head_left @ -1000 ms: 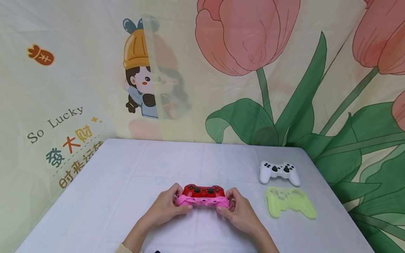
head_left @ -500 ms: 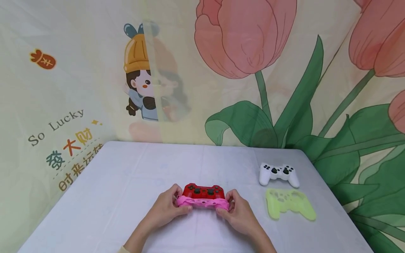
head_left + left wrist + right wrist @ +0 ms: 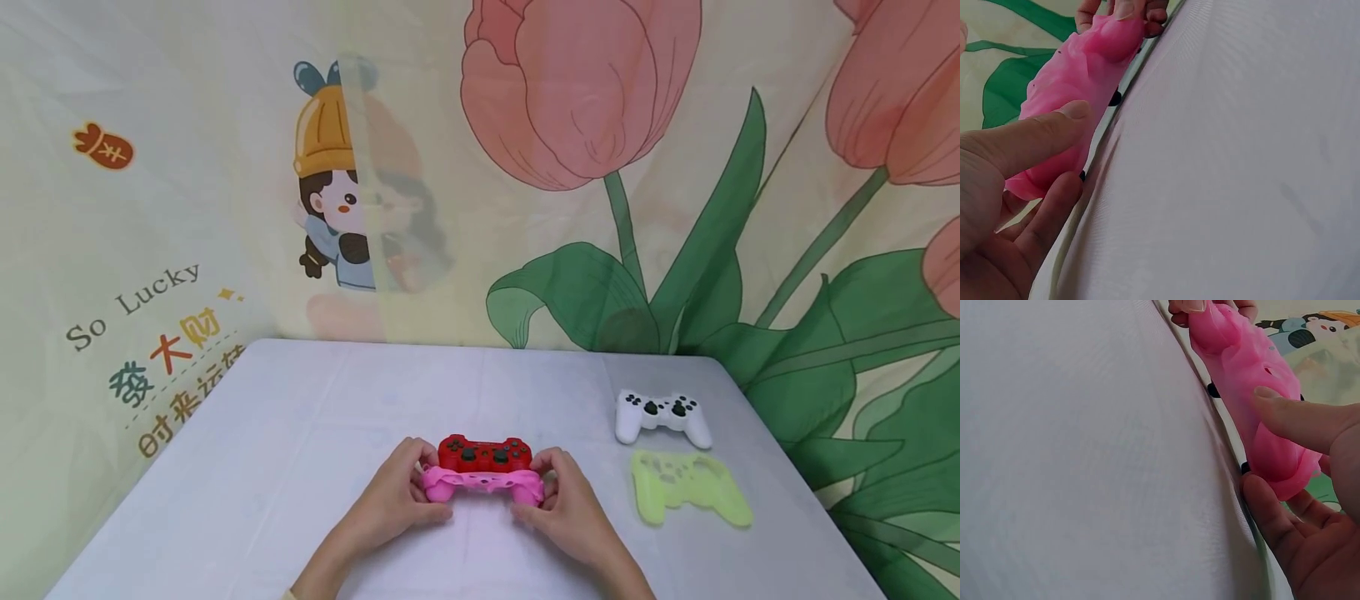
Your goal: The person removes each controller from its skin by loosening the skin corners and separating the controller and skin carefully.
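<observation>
A red game controller [image 3: 484, 458] with dark thumbsticks lies at the middle front of the table. A stretchy pink controller cover [image 3: 483, 481] wraps its lower part, while the red top stays bare. My left hand [image 3: 390, 497] holds the covered left end, thumb on the near side and fingers beyond. At the opposite end, my right hand [image 3: 568, 506] grips the cover the same way. Both wrist views show the wrinkled pink cover, [image 3: 1063, 81] with each thumb pressing on it. Some fingertips are hidden behind it.
To the right, a white game controller [image 3: 663, 417] lies near the table's far right corner. A pale green controller cover [image 3: 686, 487] lies flat just in front of it. A patterned cloth [image 3: 525, 308] hangs behind the white-covered table [image 3: 360, 400].
Both thumbs have shifted slightly down off the pink cover's handles, so more of its rounded ends shows. The head view has tilted up a little. The white controller and green cover stay put.
</observation>
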Tool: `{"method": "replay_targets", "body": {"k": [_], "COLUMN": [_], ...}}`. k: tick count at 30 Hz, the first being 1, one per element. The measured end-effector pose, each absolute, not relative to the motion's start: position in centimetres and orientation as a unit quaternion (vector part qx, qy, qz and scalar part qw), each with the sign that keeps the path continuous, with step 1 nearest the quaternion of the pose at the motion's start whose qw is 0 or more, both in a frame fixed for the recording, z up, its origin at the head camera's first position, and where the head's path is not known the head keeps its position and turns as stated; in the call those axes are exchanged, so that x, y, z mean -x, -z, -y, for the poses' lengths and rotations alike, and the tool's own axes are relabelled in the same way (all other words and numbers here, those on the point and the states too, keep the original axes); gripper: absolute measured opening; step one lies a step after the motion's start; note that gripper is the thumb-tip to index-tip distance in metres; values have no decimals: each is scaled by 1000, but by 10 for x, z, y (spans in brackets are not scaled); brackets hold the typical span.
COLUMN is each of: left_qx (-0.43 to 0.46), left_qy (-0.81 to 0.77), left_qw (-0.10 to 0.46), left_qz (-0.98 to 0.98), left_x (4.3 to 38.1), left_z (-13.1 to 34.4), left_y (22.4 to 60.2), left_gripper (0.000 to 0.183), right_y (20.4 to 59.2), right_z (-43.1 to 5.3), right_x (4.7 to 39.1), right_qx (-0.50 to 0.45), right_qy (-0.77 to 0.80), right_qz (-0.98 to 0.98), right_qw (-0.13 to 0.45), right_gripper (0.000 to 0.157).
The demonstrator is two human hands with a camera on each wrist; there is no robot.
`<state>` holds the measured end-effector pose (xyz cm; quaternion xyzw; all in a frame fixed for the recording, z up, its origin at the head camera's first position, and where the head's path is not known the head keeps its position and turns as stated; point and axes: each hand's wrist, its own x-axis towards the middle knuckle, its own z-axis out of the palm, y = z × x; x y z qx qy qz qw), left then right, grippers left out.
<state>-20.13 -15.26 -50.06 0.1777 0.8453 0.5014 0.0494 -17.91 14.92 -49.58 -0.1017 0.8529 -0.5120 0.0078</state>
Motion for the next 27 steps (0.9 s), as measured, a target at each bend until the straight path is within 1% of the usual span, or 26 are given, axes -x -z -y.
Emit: {"method": "replay_targets", "body": {"k": [4, 14, 17, 27], "left_qx": [-197, -209, -213, -201], "left_qy": [-493, -449, -435, -425], "left_qw": [32, -8, -15, -20], "left_qz": [-847, -869, -875, -882], "left_x": [200, 200, 200, 198], "left_z": [152, 150, 149, 148], "left_y": [501, 501, 500, 497], "left_gripper": [57, 46, 47, 49], "right_y": [497, 497, 497, 495], "right_z": [-149, -145, -144, -142], "right_x": [178, 176, 176, 177], "right_qx": [109, 114, 113, 98], "right_qy": [505, 485, 482, 461], "right_qz": [-856, -866, -868, -881], "right_qw": [4, -37, -47, -43], "right_gripper": [58, 52, 51, 48]}}
